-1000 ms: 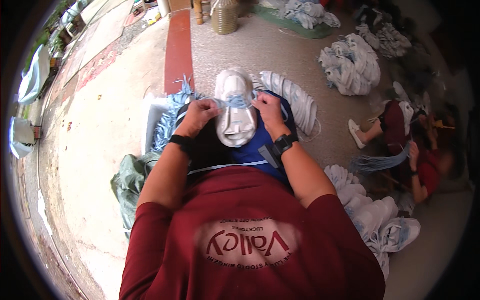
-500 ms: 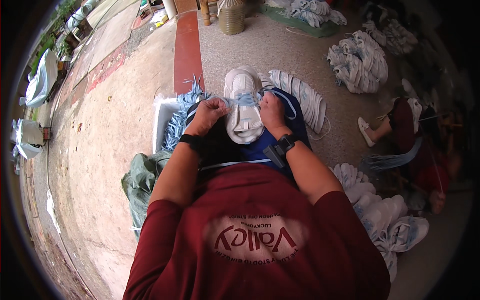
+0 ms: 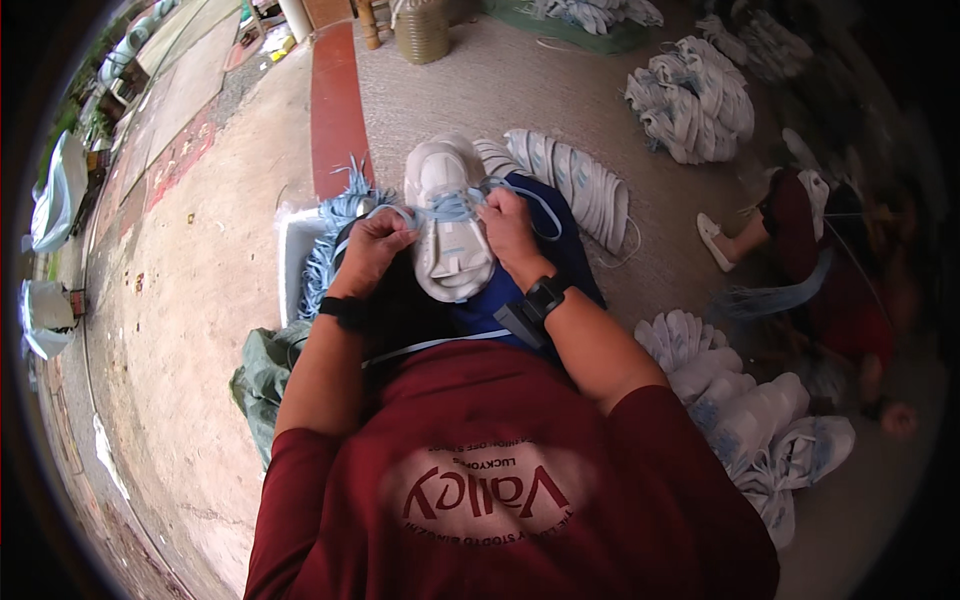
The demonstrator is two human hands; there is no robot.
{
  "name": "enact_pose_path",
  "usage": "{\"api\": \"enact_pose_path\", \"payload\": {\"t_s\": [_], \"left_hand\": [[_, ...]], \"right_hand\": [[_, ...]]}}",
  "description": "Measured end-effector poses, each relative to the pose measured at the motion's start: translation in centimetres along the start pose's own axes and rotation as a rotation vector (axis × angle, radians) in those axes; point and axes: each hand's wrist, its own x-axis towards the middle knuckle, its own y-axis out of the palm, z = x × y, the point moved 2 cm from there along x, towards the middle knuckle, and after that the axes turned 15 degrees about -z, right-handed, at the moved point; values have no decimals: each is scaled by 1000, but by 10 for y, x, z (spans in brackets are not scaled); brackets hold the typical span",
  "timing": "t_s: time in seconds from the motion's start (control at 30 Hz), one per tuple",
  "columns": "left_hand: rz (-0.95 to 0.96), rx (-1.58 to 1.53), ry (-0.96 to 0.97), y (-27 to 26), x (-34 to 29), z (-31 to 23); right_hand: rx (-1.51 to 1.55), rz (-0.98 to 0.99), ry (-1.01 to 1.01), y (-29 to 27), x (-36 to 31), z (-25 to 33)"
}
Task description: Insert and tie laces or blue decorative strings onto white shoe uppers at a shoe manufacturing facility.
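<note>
Shoe (image 3: 457, 243) lies on your lap, partly over the blue cloth (image 3: 565, 265), between your two hands. Long axis runs away from your body, nearly straight ahead; rounded toe at the far end, opening toward you. Blue lace (image 3: 446, 208) crosses it side to side, square to that axis. Left hand (image 3: 372, 246): thumb and fingers pinching lace just off the shoe's left edge; shoe lies to its right. Right hand (image 3: 513, 232): fingertips together, apparently pinching lace at the right edge (exact grip partly hidden by the knuckles); shoe lies to its left. Right hand is the nearer, its fingertips against the shoe. A loose loop of lace arcs out beyond it, over the cloth.
</note>
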Motion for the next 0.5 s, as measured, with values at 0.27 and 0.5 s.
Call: {"api": "enact_pose_path", "payload": {"t_s": [0.27, 0.5], "left_hand": [[-4, -45, 2, 3, 1, 2], [-48, -13, -19, 6, 0, -4]], "right_hand": [[278, 10, 330, 0, 3, -5], [116, -112, -59, 5, 5, -2]]}}
